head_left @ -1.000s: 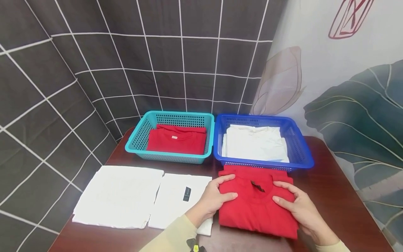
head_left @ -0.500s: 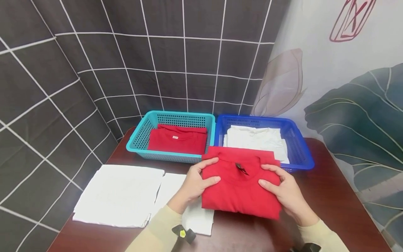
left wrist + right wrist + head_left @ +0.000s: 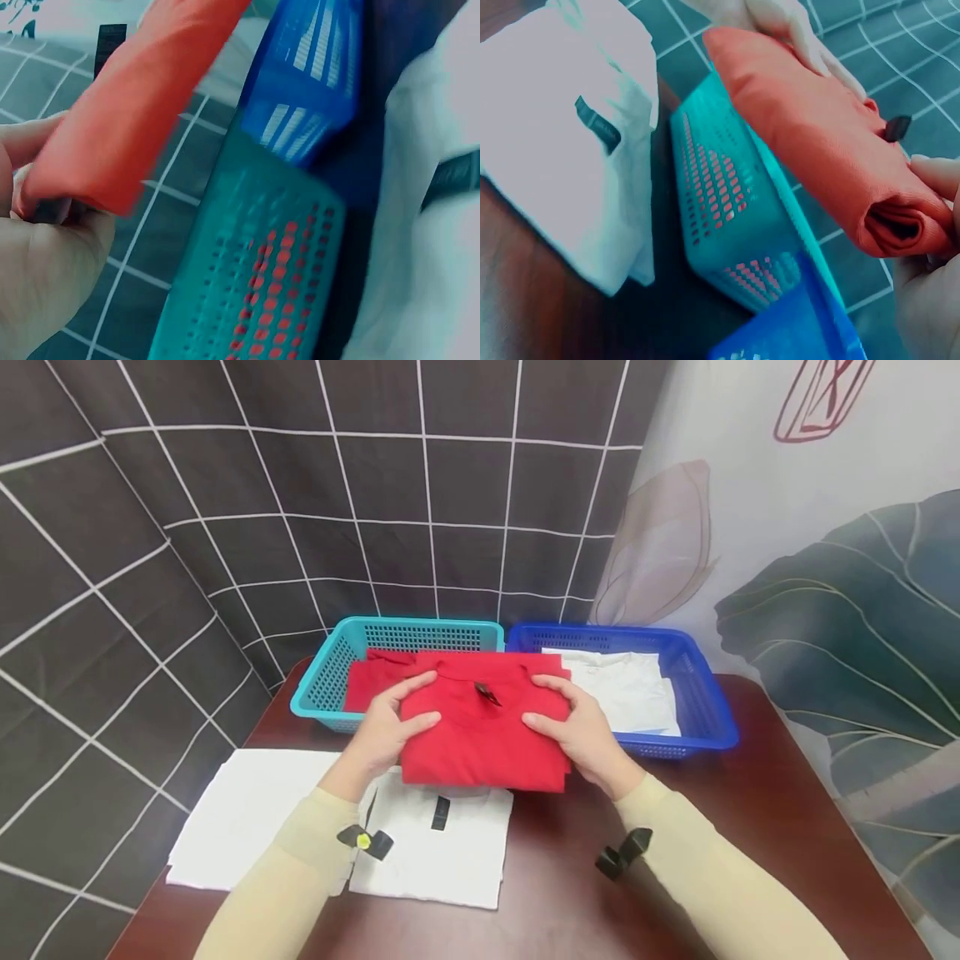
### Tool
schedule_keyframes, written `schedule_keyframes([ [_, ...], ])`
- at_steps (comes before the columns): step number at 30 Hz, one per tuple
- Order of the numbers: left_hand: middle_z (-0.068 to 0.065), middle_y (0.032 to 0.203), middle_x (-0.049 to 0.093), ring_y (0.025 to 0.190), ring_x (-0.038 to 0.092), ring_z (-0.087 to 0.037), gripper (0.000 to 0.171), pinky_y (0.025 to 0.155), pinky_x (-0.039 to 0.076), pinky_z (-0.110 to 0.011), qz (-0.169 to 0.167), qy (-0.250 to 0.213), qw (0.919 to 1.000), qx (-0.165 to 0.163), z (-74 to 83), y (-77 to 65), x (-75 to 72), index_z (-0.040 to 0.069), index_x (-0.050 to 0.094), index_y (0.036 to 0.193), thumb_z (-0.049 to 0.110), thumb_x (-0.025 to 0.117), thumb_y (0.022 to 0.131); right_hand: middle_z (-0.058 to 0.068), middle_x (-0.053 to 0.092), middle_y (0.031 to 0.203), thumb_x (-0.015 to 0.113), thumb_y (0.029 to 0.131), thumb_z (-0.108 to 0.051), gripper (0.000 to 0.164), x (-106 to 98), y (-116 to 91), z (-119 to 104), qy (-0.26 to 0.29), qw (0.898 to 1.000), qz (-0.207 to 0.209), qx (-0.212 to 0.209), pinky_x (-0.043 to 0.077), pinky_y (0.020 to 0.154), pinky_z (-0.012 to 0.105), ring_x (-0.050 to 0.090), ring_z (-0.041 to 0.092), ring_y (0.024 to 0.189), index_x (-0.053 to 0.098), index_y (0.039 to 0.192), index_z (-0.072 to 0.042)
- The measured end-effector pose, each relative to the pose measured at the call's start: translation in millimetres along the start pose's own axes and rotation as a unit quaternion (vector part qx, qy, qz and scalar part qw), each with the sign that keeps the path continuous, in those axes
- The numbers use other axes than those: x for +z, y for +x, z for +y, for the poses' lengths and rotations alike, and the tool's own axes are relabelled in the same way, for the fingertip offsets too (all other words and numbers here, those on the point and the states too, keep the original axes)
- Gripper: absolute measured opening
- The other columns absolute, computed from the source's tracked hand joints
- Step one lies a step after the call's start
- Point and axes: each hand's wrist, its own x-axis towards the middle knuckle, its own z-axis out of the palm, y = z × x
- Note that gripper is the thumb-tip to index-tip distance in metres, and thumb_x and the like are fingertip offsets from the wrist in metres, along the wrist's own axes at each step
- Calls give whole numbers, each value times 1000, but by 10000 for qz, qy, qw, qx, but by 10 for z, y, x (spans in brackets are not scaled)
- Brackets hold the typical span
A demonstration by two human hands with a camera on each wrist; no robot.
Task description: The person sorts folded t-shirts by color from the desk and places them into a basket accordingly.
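Both hands hold up a folded red T-shirt [image 3: 483, 747] by its two sides, with a dark neck label [image 3: 487, 694] facing up. My left hand [image 3: 384, 727] grips the left edge, thumb on top; my right hand [image 3: 588, 735] grips the right edge the same way. In the right wrist view, the folded layers of the T-shirt [image 3: 802, 127] show at its end. It is held above the table, in front of the teal basket [image 3: 322, 706], partly covering a red folded garment [image 3: 367, 681] in it. Fingers under the T-shirt are mostly hidden.
A blue basket [image 3: 716, 727] with folded white garments [image 3: 633, 693] stands right of the teal one. On the brown table [image 3: 555, 893], a folded white shirt [image 3: 427, 868] with a dark label lies beside a white folded pile [image 3: 240, 818]. A dark checked curtain [image 3: 375, 485] hangs behind.
From the right side of the table, both hands have lifted the folded red T-shirt and carried it left and forward, from in front of the blue basket toward the teal one.
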Motion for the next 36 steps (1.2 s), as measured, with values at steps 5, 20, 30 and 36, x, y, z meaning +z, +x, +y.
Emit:
schedule_keyframes([
  [5,-6,138,47,117,53,-27,63,82,55,-33,174,-174,9997,-55,62,106,-315,26,49,142,11,72,86,7,51,127,80,79,-23,61,294,261,-145,-75,9998,-38,-153,57,78,39,57,28,110,53,134,-28],
  [20,-7,140,44,116,54,-26,62,79,56,-33,494,-410,9969,-458,192,576,-862,32,49,142,19,73,86,4,51,126,80,80,-23,61,718,1005,-261,-122,9996,63,-236,57,78,37,58,24,106,54,133,-32],
  [30,-2,143,41,121,50,-25,62,82,55,-29,588,-81,9962,-637,168,740,-919,33,47,143,16,71,88,2,48,134,79,80,-25,67,812,1281,-157,-530,9981,268,-133,55,82,37,52,22,113,49,139,-36],
  [36,-5,143,41,113,54,-21,61,81,55,-27,669,-172,9951,-710,67,807,-998,30,48,143,13,70,89,3,49,134,78,81,-25,67,923,1429,-59,-777,9963,342,-162,54,83,34,52,21,113,48,141,-32],
])
